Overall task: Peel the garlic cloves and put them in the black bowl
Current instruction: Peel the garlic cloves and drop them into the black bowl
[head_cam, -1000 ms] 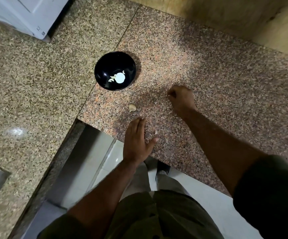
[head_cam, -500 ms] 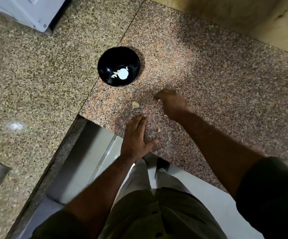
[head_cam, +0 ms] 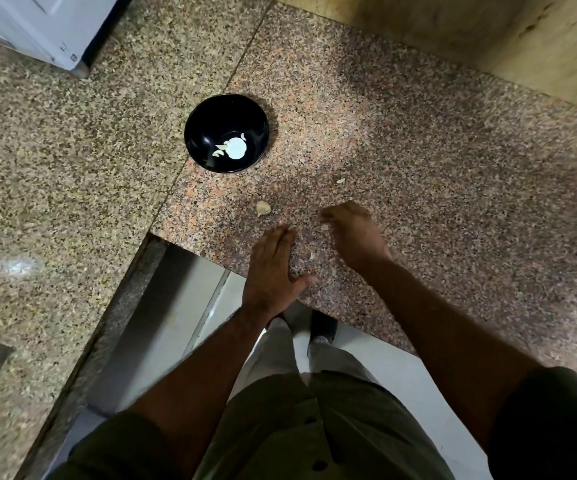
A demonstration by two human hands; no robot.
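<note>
An unpeeled, papery tan garlic clove [head_cam: 263,208] lies on the bench [head_cam: 418,168] near the black bowl [head_cam: 204,133]. My left hand [head_cam: 273,271] rests flat beside it; my right hand [head_cam: 353,230] curls, whether holding anything I cannot tell.

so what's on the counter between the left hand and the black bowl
In the head view, one unpeeled garlic clove lies between the left hand and the black bowl; otherwise bare granite.
</note>
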